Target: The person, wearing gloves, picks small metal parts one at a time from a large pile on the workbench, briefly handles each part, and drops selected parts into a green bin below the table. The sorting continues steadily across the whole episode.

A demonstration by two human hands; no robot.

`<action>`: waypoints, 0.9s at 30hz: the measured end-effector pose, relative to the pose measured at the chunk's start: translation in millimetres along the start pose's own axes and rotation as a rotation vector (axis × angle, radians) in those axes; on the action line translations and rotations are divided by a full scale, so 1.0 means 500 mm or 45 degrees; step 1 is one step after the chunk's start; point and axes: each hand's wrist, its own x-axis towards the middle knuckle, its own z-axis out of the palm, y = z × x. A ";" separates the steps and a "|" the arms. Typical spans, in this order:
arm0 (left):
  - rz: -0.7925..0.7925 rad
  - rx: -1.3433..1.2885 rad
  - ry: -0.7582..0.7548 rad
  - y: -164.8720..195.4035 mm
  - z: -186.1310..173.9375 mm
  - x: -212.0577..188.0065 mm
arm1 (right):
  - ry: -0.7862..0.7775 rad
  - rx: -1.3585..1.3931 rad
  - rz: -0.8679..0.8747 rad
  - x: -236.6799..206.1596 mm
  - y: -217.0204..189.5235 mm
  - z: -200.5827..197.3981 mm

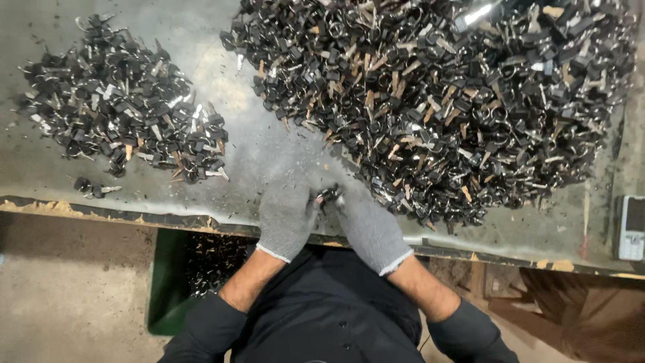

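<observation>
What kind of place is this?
Probably a small workshop or sorting bench: a worn metal-topped table carries a large heap of black-headed keys and a smaller pile, and gloved hands work one piece at its edge.

left hand (285, 215): grey glove, fingers curled, near tabletop front edge | right hand (366, 225): grey glove, fingertips pinched, meeting the left at the middle | forearms: bare, dark sleeves pushed up, angled inward

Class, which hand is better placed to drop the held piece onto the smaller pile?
Left, probably. The left hand lies nearer the smaller pile; the right hand borders the big heap.
</observation>
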 end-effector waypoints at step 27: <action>-0.365 -0.270 -0.067 -0.008 0.025 0.165 | 0.118 -0.132 -0.217 0.022 0.012 0.017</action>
